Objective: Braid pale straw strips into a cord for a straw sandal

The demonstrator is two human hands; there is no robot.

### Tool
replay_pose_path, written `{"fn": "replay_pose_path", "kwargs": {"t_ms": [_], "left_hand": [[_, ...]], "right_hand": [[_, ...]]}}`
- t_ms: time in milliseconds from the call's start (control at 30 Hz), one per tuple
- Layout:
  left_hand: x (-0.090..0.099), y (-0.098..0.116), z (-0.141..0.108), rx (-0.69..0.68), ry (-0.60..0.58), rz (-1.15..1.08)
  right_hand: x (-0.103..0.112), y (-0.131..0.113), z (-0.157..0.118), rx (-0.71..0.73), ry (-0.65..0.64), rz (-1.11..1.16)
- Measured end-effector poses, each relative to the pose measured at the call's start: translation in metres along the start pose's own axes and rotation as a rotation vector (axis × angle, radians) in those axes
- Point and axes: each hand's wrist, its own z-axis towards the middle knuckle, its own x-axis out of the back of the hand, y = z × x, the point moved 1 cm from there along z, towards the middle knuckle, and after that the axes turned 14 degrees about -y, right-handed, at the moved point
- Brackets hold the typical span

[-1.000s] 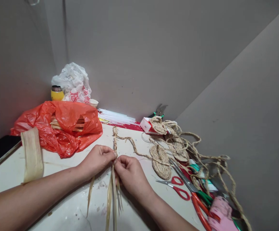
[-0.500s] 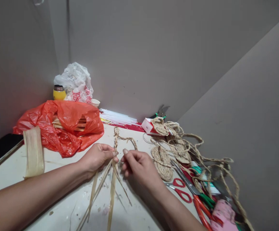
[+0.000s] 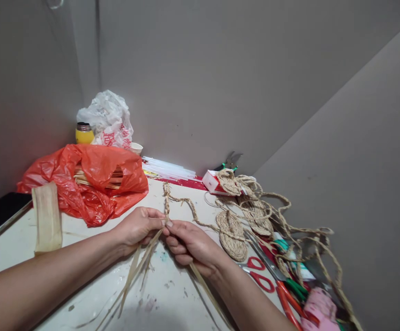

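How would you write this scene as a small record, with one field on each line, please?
Surface: pale, stained table
Left hand: pinches the braid at its near end
Right hand: pinches there too, close by the left fingertips
Loose strips: trail from the hands toward the person
On the right: woven oval, red-handled scissors
On the left: red plastic bag with dry strips inside, wide flat strip
At the back: white plastic bag, yellow jar
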Motion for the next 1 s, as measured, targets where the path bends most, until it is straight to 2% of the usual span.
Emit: {"fn": "replay_pose_path", "kwargs": {"t_ms": [200,400,533,667,767,900,1000], "left_hand": [[0.0,0.0,0.001,-0.023,-0.02,0.015],[-0.004,0.004,-0.001,-0.067,-0.06,0.081],[0.0,0.005,0.001,-0.048,-0.115,0.148],[0.008,0.007,0.001,0.001,-0.096,0.417],[0.008,0.009,-0.004,0.063,-0.14,0.515],[-0.002,0.01,-0.013,0.178,-0.174,0.463],[-0.011,0.008,-0.019,0.201,-0.156,0.463]], "right_hand": [[0.008,-0.004,-0.001,-0.112,-0.061,-0.035],[0.011,-0.003,0.0,-0.105,-0.103,0.093],[0.007,0.001,0.002,-0.048,0.011,0.07],[-0.001,0.006,0.004,-0.003,0.194,-0.031],[-0.007,0.008,0.006,0.033,0.279,-0.102],[-0.009,0.009,0.006,0.058,0.283,-0.095],[-0.007,0.01,0.005,0.057,0.235,-0.025]]}}
